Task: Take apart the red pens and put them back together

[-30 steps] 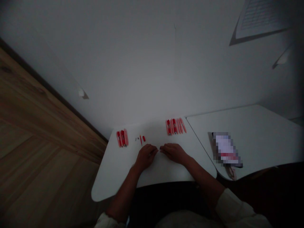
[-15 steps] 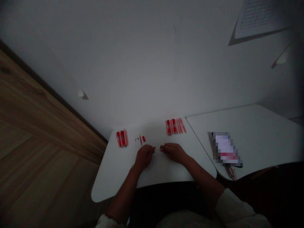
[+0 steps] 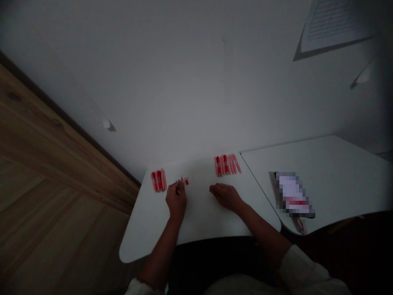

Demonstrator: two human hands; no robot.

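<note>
My left hand (image 3: 176, 201) is over the left part of the table, its fingers pinched together among small pen parts. A short red piece (image 3: 187, 181) lies just beyond its fingertips, and a thin red and pale bit shows beside them. What the pinch holds is too small to make out. My right hand (image 3: 226, 196) rests low over the table to the right, fingers pressed together, and anything inside them is hidden. Behind it lies a row of red and pink pens (image 3: 226, 164). A smaller group of red and pink pens (image 3: 159, 180) lies left of my left hand.
The white table (image 3: 202, 223) meets a second white table (image 3: 325, 176) along a seam on the right. A blurred-out flat item (image 3: 293, 194) with a strap lies there. A wall stands behind, with a paper sheet (image 3: 330, 24) at upper right.
My left hand has moved left and away from my right hand, onto the small pen parts. My right hand has stayed nearly in place, fingers still together.
</note>
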